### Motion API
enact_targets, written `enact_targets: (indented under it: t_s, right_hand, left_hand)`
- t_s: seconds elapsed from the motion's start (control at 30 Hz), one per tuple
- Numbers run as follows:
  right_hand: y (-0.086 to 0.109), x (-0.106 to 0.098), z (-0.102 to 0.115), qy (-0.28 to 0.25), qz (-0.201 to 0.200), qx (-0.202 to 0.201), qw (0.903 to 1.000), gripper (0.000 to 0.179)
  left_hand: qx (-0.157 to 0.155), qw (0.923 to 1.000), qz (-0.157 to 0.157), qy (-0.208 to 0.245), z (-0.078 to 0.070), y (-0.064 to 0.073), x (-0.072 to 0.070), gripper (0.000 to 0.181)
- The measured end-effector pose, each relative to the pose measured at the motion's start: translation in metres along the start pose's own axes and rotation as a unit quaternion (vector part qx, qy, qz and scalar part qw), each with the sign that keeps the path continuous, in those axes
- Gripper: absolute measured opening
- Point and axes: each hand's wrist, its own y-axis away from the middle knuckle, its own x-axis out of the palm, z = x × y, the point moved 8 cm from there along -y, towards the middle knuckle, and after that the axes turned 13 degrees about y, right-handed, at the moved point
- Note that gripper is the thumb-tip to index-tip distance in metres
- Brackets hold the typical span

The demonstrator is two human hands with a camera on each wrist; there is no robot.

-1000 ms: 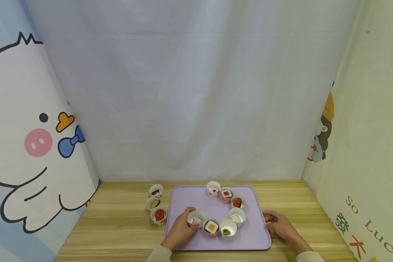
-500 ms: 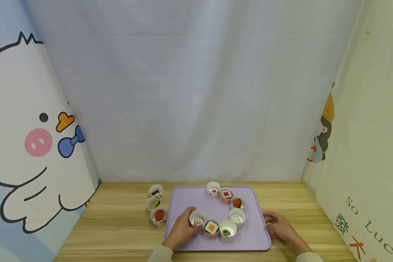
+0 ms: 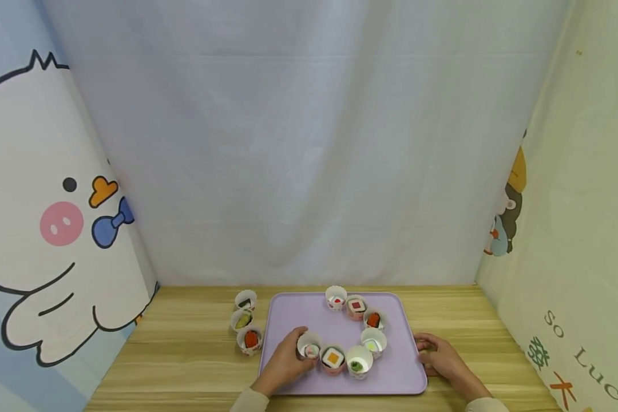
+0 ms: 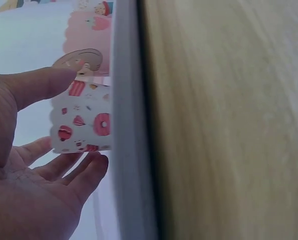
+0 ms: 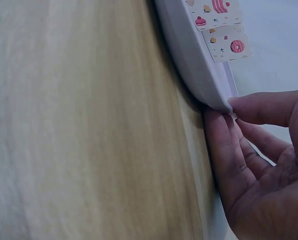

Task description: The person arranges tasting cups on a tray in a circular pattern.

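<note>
My left hand [image 3: 284,361] holds a white paper baking cup [image 4: 81,120] printed with pink sweets, thumb on one side and fingers on the other. A pale pink-and-white sushi-like piece [image 3: 311,350] lies in it. The cup stands at the left end of a curved row on a lilac tray [image 3: 296,312]. Touching or close on its right is a pink cup with an orange-centred square piece [image 3: 332,359]. My right hand [image 3: 439,357] pinches the tray's right edge, thumb above and fingers at the side or beneath, as the right wrist view shows.
The row curves on through a cup with a green piece [image 3: 359,363], a pale-green one [image 3: 373,343], a red-orange one [image 3: 373,320], a red-square one [image 3: 356,307] and a white cup [image 3: 335,298]. Left of the tray, 3 filled cups [image 3: 249,340] stand on the wooden table [image 3: 185,343].
The left hand has shifted the held cup slightly to the right, towards the cup with the orange-centred piece. The right hand stays at the tray's edge.
</note>
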Motion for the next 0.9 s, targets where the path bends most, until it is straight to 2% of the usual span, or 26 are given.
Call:
enact_targets:
  t_s: [0.17,0.43,0.67,0.9]
  right_hand:
    - [0.001,0.0,0.001,0.0,0.002,-0.002,1.0,0.056]
    - [0.0,0.001,0.001,0.002,0.003,-0.01,0.9999,0.057]
    - [0.0,0.001,0.0,-0.001,0.006,-0.006,1.0,0.058]
    - [-0.002,0.0,-0.002,0.001,0.006,-0.001,1.0,0.057]
  left_hand:
    - [0.002,0.9997,-0.005,0.025,-0.011,0.007,-0.009,0.077]
    - [0.034,0.9968,-0.046,0.055,-0.032,0.014,-0.035,0.069]
    - [0.044,0.9951,-0.085,0.023,-0.046,0.02,-0.063,0.068]
    - [0.072,0.9885,-0.132,0.016,-0.052,0.031,-0.09,0.068]
